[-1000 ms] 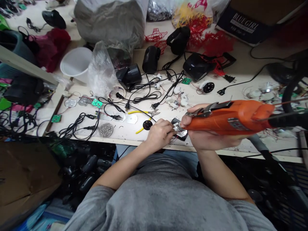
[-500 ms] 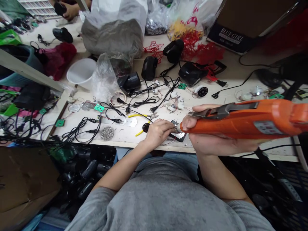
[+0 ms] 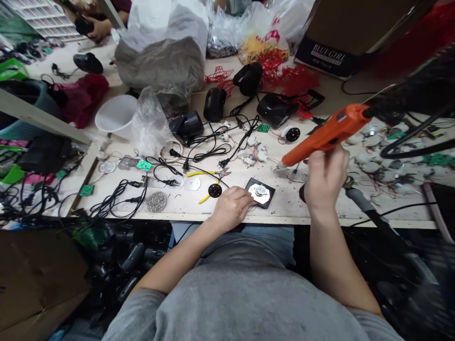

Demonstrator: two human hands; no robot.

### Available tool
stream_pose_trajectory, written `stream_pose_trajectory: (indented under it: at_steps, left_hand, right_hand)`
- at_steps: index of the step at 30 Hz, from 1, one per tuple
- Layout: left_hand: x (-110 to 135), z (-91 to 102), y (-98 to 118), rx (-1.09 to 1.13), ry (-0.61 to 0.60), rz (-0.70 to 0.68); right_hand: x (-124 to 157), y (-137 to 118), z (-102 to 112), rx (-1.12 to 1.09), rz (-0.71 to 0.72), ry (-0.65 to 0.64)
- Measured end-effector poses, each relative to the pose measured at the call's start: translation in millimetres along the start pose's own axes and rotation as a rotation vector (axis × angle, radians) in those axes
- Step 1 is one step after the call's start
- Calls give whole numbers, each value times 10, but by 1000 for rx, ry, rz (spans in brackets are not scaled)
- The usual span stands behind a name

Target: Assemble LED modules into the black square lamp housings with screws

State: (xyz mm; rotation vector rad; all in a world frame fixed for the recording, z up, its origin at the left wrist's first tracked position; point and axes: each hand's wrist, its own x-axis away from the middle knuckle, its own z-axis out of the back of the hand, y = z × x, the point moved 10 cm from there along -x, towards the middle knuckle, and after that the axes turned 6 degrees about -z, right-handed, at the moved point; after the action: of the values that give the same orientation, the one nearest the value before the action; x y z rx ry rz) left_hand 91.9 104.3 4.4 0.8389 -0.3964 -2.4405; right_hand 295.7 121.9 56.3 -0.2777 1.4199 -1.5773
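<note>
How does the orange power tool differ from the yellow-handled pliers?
The orange power tool is in the right hand; the pliers lie on the table. The orange power tool has one thick body; the pliers have two slim handles, spread apart. Both are tools.

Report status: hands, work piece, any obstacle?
Left hand at black square part, flat on bench. Right hand at orange tool, grip unclear. Yellow-handled pliers near left hand.

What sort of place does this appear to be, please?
It looks like an electronics assembly or repair workshop, judging by the orange power screwdriver, green circuit boards and black power plugs.
</note>
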Motion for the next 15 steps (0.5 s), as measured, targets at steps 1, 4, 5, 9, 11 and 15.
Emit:
stream_pose_trajectory:
  at_steps: [1, 4, 5, 9, 11, 15]
  left_hand:
    - [5, 10, 18, -11, 19, -18]
    - [15, 71, 84, -56, 92, -73]
    - [17, 90, 98, -71, 111, -80]
    - [8, 128, 91, -81, 131, -61]
    - [-2, 136, 88, -74, 128, -58]
    - [-7, 132, 112, -91, 121, -74]
  right_hand:
    - [103, -17, 75, 100, 13, 51]
    - [495, -132, -225, 351, 123, -200]
    - [652, -159, -419, 413, 174, -353]
    - [905, -234, -750, 549, 253, -544]
    - [829, -344, -686, 554, 272, -521]
    - [451, -662, -135, 658, 339, -315]
